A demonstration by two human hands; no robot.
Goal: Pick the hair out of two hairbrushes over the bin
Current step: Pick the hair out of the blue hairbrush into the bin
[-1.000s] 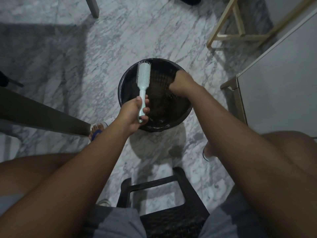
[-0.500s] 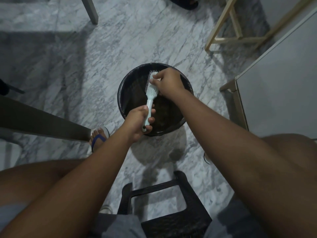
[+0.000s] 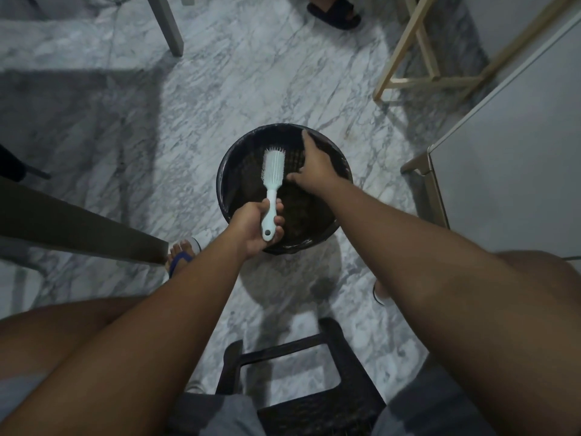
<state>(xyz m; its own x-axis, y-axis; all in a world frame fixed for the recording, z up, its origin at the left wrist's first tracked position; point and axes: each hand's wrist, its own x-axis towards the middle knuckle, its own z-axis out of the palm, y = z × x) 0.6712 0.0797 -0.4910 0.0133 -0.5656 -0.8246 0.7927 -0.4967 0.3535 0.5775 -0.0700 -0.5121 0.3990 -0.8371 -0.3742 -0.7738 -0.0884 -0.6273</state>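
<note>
1. Black bin [image 3: 229, 184] sits directly under the grip. It looks light, so a forearm knock could tip it and spill the waste.
2. Loose right hand [image 3: 316, 166] hangs just beyond and right of the grip, fingers spread, nothing seen held. Strands stuck to it could drift outside the rim.
3. Clenched left hand [image 3: 256, 228] wraps the handle end at the bin's near rim. A slip there drops the brush into the waste.
4. Pale hairbrush [image 3: 274, 162] head sticks out past the grip, over the bin's middle. Hair on it is too dim to tell, so leftovers could get missed.
</note>
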